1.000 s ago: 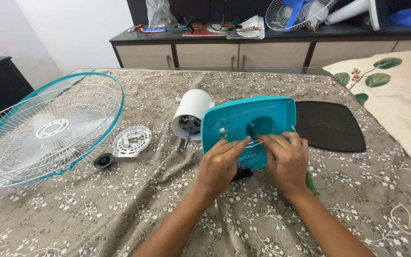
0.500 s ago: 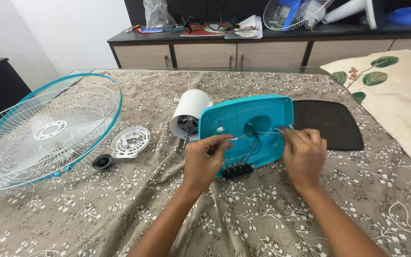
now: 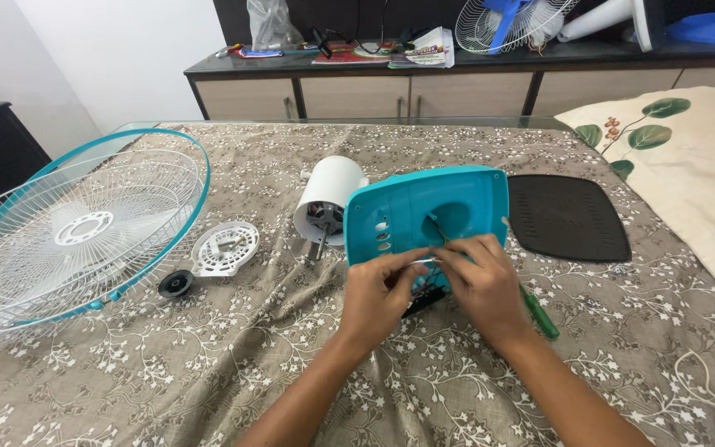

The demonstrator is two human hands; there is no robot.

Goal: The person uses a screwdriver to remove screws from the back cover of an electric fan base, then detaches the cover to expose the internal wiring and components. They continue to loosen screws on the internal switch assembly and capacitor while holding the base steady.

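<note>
A teal fan base panel (image 3: 424, 211) stands tilted on the patterned cloth, with thin wires (image 3: 434, 225) coming out of a hole in its middle. My left hand (image 3: 378, 298) and my right hand (image 3: 480, 285) meet in front of its lower edge, fingertips pinched together on the wires. A small black switch block (image 3: 417, 305) peeks out between my hands. A white motor housing (image 3: 330, 201) with its shaft lies just left of the panel.
A white and teal fan grille (image 3: 76, 228) lies at the left, with a white round cap (image 3: 226, 247) and black knob (image 3: 175, 284) beside it. A black base plate (image 3: 566, 217) sits right of the panel. A green screwdriver (image 3: 539, 312) lies by my right wrist. A sideboard (image 3: 424, 83) stands behind.
My hands were spread apart, each pulling a wire end outward; now they have come back together over the wires at the panel's lower edge.
</note>
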